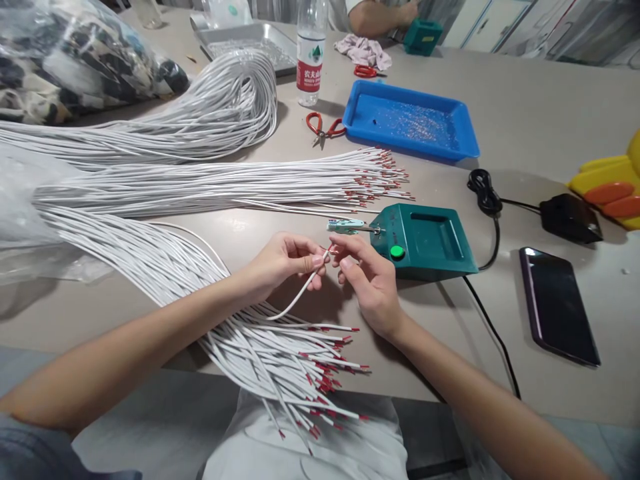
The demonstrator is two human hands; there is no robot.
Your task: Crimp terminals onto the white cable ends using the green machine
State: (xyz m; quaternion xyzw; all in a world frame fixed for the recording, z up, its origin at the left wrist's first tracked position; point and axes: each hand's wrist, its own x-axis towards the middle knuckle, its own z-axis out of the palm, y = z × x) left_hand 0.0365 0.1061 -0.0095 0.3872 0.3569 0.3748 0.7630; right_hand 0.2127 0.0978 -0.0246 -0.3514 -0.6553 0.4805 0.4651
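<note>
My left hand (299, 261) pinches a white cable (299, 296) near its end, where red inner wire shows. Close beside it, my right hand (364, 272) has its thumb and fingertips at the cable's tip; what they grip there is too small to make out. A green machine (434, 240) with a green button and a small clamp-like head stands just beyond my right hand. Below my forearms, a bundle of white cables (260, 353) with red tips fans over the table's front edge. Another cable bundle (240, 183) lies straight behind my hands.
A blue tray (360, 110) with small scraps, red-handled snips (323, 130) and a water bottle (309, 63) stand behind. At right lie a phone (559, 307) and a black power adapter (571, 217). A co-worker's arm (377, 19) is at the back.
</note>
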